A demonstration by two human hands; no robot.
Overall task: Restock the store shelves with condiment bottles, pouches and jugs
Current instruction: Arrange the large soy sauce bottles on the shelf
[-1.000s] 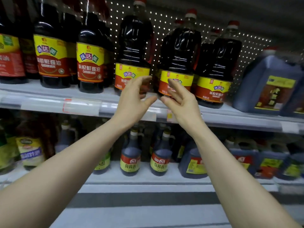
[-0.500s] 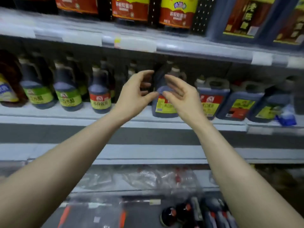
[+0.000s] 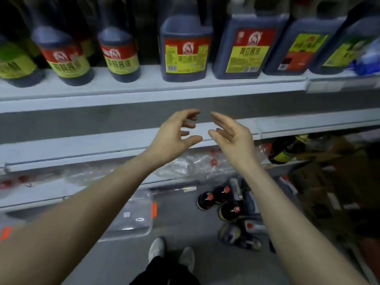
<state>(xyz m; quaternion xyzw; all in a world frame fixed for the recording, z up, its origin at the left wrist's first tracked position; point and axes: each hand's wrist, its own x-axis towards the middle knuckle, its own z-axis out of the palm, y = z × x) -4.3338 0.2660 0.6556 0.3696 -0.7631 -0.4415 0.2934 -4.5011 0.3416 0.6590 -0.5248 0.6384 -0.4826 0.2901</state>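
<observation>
My left hand [image 3: 174, 134] and my right hand [image 3: 230, 136] hover side by side in front of the shelf edge [image 3: 144, 99], both empty with loosely bent fingers. Above them stand dark soy sauce jugs [image 3: 186, 48] with red and yellow labels and round bottles [image 3: 119, 54] on the white shelf. On the floor below my right arm lie several dark red-capped bottles [image 3: 222, 198]. Another dark bottle [image 3: 287, 149] lies on its side on the bottom shelf at the right.
A clear plastic wrap [image 3: 133, 217] lies on the floor at the left, more crumpled plastic [image 3: 189, 165] on the bottom shelf. Brown cardboard [image 3: 339, 182] sits at the right. My shoes [image 3: 170, 254] stand on the grey floor.
The view has swung down from the upper shelves to the lower shelf and floor. Both hands dropped with it and stay empty, close together.
</observation>
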